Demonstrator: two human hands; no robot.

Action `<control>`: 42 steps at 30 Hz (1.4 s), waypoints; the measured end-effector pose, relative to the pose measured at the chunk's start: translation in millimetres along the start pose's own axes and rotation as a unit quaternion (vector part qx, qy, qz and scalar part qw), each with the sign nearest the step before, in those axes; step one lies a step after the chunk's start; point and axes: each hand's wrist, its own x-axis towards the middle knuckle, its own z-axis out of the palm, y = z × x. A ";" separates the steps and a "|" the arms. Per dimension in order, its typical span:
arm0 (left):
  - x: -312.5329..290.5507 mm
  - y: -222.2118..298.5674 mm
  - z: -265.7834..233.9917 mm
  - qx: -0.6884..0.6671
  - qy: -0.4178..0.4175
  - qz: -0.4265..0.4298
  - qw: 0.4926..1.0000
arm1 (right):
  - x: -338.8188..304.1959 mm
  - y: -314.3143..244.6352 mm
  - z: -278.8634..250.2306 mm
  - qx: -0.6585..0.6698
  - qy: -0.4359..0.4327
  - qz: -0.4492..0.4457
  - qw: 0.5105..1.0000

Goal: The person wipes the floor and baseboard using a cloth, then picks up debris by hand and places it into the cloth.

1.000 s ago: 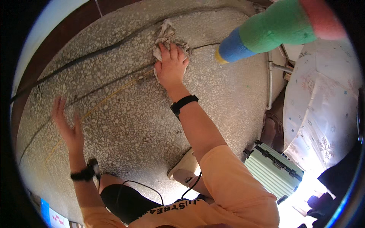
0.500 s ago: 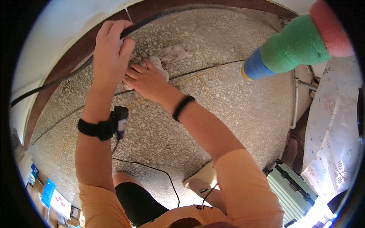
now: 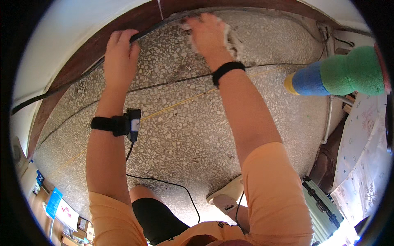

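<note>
My left hand (image 3: 120,55) is closed on a thick black cable (image 3: 148,30) that runs along the foot of the wall. Flat on the speckled stone floor, my right hand (image 3: 208,36) presses a crumpled, greyish-white rag (image 3: 234,44), close to the cable and the skirting. Motion blurs the right fingers and the rag's edges. A strap with a small black device (image 3: 132,124) sits on my left wrist, and a black band (image 3: 230,69) circles my right one.
A thinner dark cable (image 3: 186,78) crosses the floor below my hands. To the right stick out a blue, green and red padded post (image 3: 340,74) and a metal pipe leg (image 3: 329,119). A pale green suitcase (image 3: 324,211) stands lower right, beside a snowflake-patterned cloth (image 3: 361,156).
My right hand has swept the rag away from beside the left hand, to the right and farther toward the wall. The left hand stays on the cable, which lies a little lower near the skirting.
</note>
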 end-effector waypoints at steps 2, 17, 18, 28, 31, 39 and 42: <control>2.1 2.6 8.5 0.007 0.011 0.008 1.000 | 0.1 42.2 11.4 -0.038 0.047 0.081 0.995; -128.2 32.5 -12.9 0.043 -0.197 0.029 0.979 | -160.5 122.1 -33.0 -0.088 -0.077 0.172 0.978; -135.2 33.1 -14.3 0.042 -0.226 0.028 0.973 | -163.7 124.8 -44.1 0.037 -0.059 0.146 0.987; -158.8 48.9 -38.7 -0.017 -0.276 0.070 0.958 | -302.1 -4.6 -130.5 0.350 -0.007 -0.089 0.933; -92.7 61.9 -84.1 -0.094 -0.179 0.028 0.979 | -289.1 -35.2 -113.1 0.368 -0.005 -0.239 0.899; 0.1 39.8 -170.0 -0.034 -0.099 0.102 0.989 | -96.2 -223.6 -93.9 0.370 0.109 -0.243 0.890; 7.0 27.6 -149.6 -0.032 -0.067 0.128 0.989 | -88.4 -282.4 -17.4 0.264 0.103 -0.142 0.948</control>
